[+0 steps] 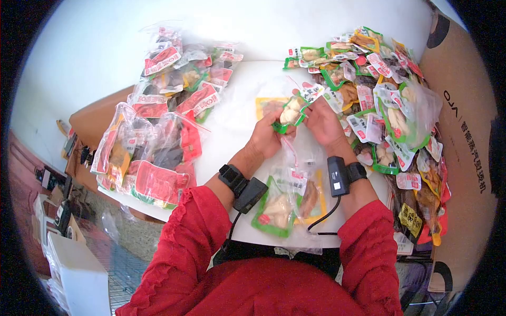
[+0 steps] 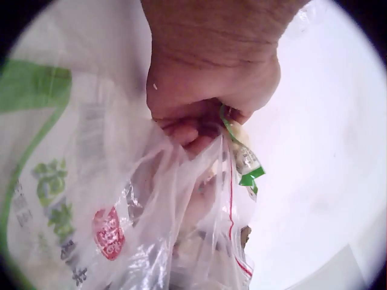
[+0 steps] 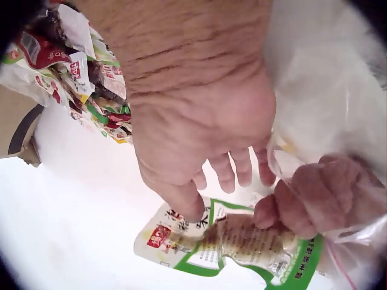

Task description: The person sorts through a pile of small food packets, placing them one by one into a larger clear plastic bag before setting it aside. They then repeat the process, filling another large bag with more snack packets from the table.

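Note:
My left hand (image 1: pixel 268 134) pinches a small green-edged food packet (image 1: pixel 291 112) with pale pieces inside. The same hand also grips the mouth of a clear zip bag (image 2: pixel 163 211) with a red seal line, which hangs down towards me. At the packet's printed end is my right hand (image 1: pixel 322 122). In the right wrist view its thumb (image 3: pixel 184 202) overlaps the packet's edge, and its other fingers hang loosely extended. Below the hands, a green-edged packet (image 1: pixel 275 210) and a yellow-edged packet (image 1: pixel 314 197) lie near the table's front edge, partly under clear plastic.
On the left is a pile of filled clear bags (image 1: pixel 158 152) with red-labelled packets. A large heap of loose packets (image 1: pixel 363 95) covers the right side, against a cardboard box (image 1: pixel 458 105). Beyond my hands lies a yellow-edged packet (image 1: pixel 266 107) on the white table (image 1: pixel 232 95).

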The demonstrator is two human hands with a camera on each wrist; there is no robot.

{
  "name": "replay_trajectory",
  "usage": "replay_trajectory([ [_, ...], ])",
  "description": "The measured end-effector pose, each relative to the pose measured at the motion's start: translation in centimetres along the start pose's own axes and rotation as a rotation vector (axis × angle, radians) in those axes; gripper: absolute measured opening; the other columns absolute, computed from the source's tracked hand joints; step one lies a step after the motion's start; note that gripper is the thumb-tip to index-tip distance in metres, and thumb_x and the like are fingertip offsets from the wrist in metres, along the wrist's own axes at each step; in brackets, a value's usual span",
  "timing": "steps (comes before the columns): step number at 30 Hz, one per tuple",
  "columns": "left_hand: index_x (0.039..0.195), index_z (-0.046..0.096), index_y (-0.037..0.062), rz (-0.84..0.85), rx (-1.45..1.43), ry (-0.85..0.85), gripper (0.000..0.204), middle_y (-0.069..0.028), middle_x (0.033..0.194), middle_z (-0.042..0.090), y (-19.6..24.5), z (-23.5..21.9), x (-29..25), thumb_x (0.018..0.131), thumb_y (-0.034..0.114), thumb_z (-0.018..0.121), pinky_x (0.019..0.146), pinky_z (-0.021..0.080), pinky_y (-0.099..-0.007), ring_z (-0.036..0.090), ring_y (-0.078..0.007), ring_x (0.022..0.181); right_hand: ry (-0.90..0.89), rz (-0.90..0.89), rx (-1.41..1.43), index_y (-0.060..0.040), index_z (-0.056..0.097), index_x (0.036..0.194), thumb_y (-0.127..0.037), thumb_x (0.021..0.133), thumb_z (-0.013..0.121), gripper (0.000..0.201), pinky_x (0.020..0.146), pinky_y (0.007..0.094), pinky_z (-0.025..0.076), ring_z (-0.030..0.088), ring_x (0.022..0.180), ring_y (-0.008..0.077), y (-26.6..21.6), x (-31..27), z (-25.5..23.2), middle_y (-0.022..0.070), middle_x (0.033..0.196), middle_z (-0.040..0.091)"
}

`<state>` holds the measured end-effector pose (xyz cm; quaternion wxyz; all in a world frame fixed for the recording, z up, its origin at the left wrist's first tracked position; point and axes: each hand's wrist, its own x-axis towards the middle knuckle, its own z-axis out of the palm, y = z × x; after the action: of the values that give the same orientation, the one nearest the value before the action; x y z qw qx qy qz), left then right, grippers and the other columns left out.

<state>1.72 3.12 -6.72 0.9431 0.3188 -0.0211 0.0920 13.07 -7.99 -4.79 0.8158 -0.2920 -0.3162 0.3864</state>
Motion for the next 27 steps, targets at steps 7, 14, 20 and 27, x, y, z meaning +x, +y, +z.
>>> replay_trajectory([
  [7,0.09,0.05,0.0059,-0.13,0.127,0.042,0.022,-0.0011,0.066,0.045,-0.2,0.8,-0.1,0.087,0.024,0.038,0.049,0.034,-0.0251,0.042,-0.0115,0.055,-0.092,0.04,-0.075,-0.0043,0.049,0.108,-0.024,0.082,0.056,0.033,0.083,0.0331,0.044,0.054,0.097,0.0199,-0.1,0.2,-0.3,0.0116,0.1,0.057],
  [14,0.101,0.05,0.0054,-0.058,0.414,0.074,0.027,-0.0016,0.067,0.047,-1.1,2.7,-0.4,0.084,0.026,0.043,0.053,0.034,-0.0231,0.043,-0.0109,0.058,0.332,-0.195,-0.088,-0.0043,0.052,0.1,-0.014,0.08,0.058,0.023,0.07,0.0267,0.047,0.057,0.081,0.0134,0.0,0.5,-0.6,0.0041,0.091,0.058],
  [20,0.106,0.049,0.0084,-0.051,0.624,-0.044,0.03,-0.0005,0.071,0.049,-1.0,1.6,-0.5,0.082,0.026,0.049,0.054,0.035,-0.023,0.045,-0.0107,0.059,0.432,-0.29,-0.221,-0.0026,0.053,0.099,-0.011,0.079,0.054,0.022,0.07,0.0262,0.045,0.055,0.078,0.012,0.2,0.7,-1.5,0.0033,0.09,0.057],
  [27,0.106,0.047,0.0085,-0.072,0.467,0.076,0.034,-0.0009,0.072,0.05,-1.0,2.9,-0.7,0.087,0.036,0.045,0.05,0.035,-0.0209,0.044,-0.0086,0.057,0.432,-0.231,-0.252,-0.0041,0.053,0.097,-0.016,0.08,0.051,0.021,0.064,0.0258,0.047,0.055,0.076,0.0118,-0.1,0.1,-1.3,0.0028,0.088,0.057],
])
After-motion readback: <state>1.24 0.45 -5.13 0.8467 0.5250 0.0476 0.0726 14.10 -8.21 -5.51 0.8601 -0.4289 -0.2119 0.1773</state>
